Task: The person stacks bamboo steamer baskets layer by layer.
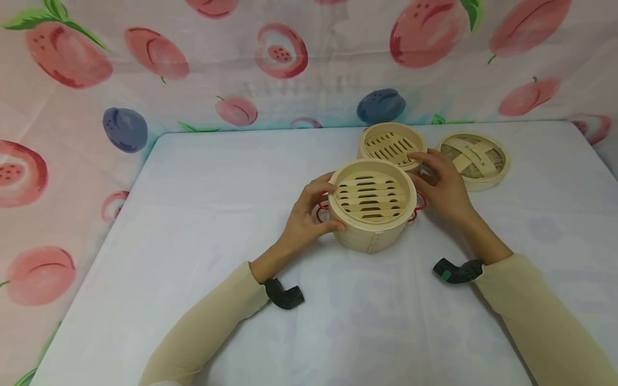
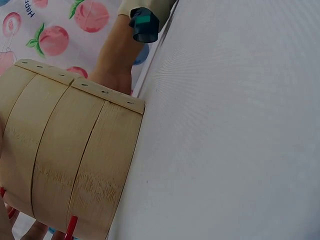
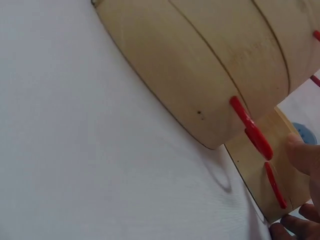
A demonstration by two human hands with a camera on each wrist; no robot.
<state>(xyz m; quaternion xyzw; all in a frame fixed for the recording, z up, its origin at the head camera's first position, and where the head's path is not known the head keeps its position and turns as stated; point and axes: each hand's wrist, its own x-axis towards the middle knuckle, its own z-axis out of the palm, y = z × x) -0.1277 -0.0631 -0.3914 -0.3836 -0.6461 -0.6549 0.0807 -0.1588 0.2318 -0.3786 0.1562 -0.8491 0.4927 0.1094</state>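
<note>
In the middle of the table, a stack of round bamboo steamer baskets (image 1: 372,236) has a slatted top and red handles on its sides. My left hand (image 1: 306,212) grips its left side, thumb on the front wall and fingers at the rim. Right behind the stack is another bamboo steamer basket (image 1: 369,134), also with a slatted inside. My right hand (image 1: 441,182) holds that rear basket at its right side. In the right wrist view its thumb (image 3: 300,152) is on the wall by a red handle (image 3: 275,185), with the other fingers at the lower edge.
A bamboo steamer lid (image 1: 483,179) with a woven top and a strap handle lies at the back right, just beyond my right hand. The white table (image 1: 217,177) meets a fruit-print cloth (image 1: 318,96) along its back and left edges.
</note>
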